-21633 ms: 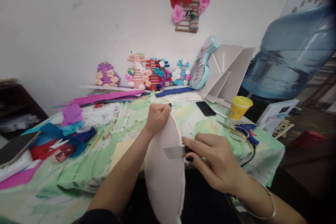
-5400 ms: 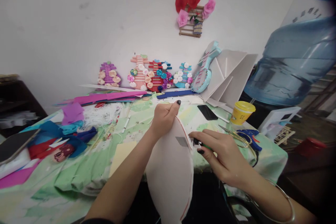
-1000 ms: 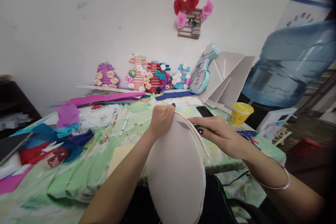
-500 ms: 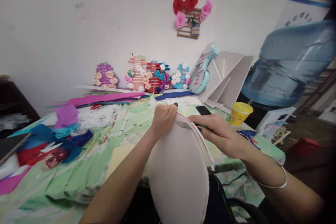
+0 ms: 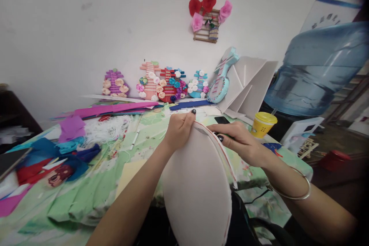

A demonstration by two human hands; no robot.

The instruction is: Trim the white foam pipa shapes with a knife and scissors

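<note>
A white oval foam board (image 5: pixel 196 188) with a red line along its right edge stands tilted over the table's near edge. My left hand (image 5: pixel 178 130) is closed round its top end. Pressed against the upper right edge, close to my left hand, is my right hand (image 5: pixel 242 142) with a silver bangle on the wrist. It is closed on a small cutter (image 5: pixel 205 131); the grey blade tip meets the edge of the board. A narrow cut strip (image 5: pixel 227 163) hangs along that right edge.
A green cloth covers the table (image 5: pixel 95 188). Coloured paper scraps (image 5: pixel 72 153) lie at the left, flower-decked craft guitars (image 5: pixel 161 84) and white boards (image 5: pixel 248 84) stand at the back wall. A phone (image 5: pixel 221 120), a yellow cup (image 5: pixel 263 123) and a big water bottle (image 5: pixel 319 69) are at the right.
My right hand has slid up the board's right edge to just beside my left hand. The board has turned its face more toward me, and a cut strip has peeled off its edge.
</note>
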